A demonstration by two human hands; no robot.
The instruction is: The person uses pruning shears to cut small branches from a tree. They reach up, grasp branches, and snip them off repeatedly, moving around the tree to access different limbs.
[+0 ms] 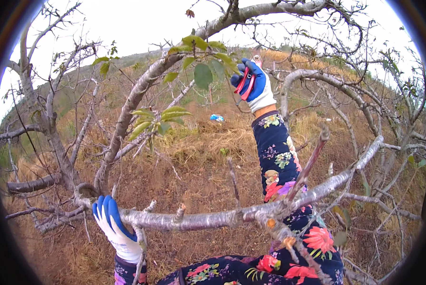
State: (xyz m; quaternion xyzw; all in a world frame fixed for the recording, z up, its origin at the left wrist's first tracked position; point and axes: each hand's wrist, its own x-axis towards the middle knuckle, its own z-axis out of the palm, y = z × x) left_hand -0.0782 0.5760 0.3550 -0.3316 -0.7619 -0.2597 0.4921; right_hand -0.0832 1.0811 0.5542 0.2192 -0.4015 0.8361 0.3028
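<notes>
My right hand (254, 83), in a blue and white work glove, is raised at the upper middle, closed around red-handled pruning shears (248, 84). The shears' blades point up among thin twigs; whether they touch one cannot be told. My left hand (118, 226), gloved alike, rests against a thick grey branch (206, 219) at the lower left, its fingers over the bark. That branch crosses in front of me and bears short cut stubs, one with a pale cut face (271, 223). Both arms wear dark floral sleeves.
A thick limb (136, 91) arches from the left over the top. Upright stubs (311, 156) rise from the near branch, beside my right arm. Bare, tangled branches (341, 85) fill the right side. Dry grass (213, 142) covers the slope, with a blue plastic item (217, 117) on it.
</notes>
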